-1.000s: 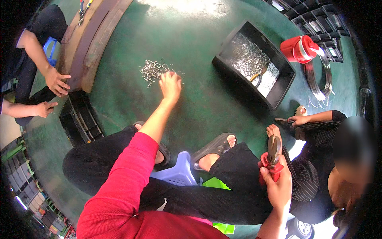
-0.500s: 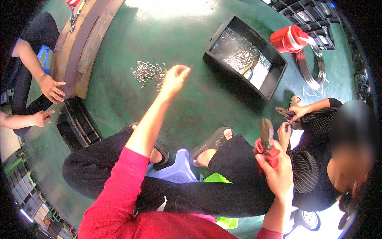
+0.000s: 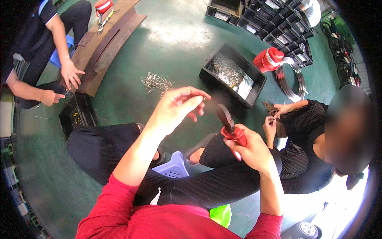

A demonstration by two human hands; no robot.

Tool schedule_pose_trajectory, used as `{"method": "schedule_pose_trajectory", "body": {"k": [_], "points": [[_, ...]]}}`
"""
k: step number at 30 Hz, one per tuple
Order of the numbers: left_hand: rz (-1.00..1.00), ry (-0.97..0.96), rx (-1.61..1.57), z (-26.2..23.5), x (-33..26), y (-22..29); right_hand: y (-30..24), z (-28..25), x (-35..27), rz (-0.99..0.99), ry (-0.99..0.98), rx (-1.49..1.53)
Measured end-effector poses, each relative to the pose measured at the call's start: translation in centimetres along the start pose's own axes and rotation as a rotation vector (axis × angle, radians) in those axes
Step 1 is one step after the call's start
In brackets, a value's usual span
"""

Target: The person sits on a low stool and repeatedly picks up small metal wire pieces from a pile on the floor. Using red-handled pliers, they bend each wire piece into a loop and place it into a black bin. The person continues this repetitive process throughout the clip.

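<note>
While raised, left hand (image 3: 175,109) pinches small wire piece (image 3: 203,98), just left of red-handled pliers (image 3: 230,127) clenched upright in right hand (image 3: 252,151).

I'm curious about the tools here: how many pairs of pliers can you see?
2, maybe more hidden. The red-handled pliers are in the wearer's right hand, near the left hand. A darker pair is in the hands of the seated person in the striped top, on the right.
</note>
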State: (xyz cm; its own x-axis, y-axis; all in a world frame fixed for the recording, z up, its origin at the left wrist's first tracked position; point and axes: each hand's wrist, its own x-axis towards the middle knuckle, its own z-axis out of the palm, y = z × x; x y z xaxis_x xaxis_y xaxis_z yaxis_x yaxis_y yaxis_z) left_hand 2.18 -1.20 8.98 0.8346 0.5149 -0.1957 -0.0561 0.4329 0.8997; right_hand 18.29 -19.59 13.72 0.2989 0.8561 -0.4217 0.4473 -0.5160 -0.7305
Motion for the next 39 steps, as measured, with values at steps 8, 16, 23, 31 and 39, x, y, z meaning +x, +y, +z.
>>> {"method": "schedule_pose_trajectory", "body": {"k": [8,16,23,31,39], "points": [[0.079,0.086,0.084,0.7,-4.0,-0.1,-1.9,1.8,-1.6,-0.006,-0.083,0.007],[0.129,0.116,0.158,1.0,-4.9,0.1,-3.4,1.9,-2.2,0.008,-0.067,-0.102],[0.138,0.116,0.206,0.9,-5.1,0.1,-3.6,2.1,-2.1,-0.03,-0.04,-0.109],[0.111,0.076,0.17,0.7,-5.0,-0.3,-3.7,2.3,-2.0,-0.03,-0.021,-0.156],[0.021,-0.125,0.19,0.2,-5.4,0.1,-2.7,2.1,-1.9,-0.026,-0.002,-0.2]]}}
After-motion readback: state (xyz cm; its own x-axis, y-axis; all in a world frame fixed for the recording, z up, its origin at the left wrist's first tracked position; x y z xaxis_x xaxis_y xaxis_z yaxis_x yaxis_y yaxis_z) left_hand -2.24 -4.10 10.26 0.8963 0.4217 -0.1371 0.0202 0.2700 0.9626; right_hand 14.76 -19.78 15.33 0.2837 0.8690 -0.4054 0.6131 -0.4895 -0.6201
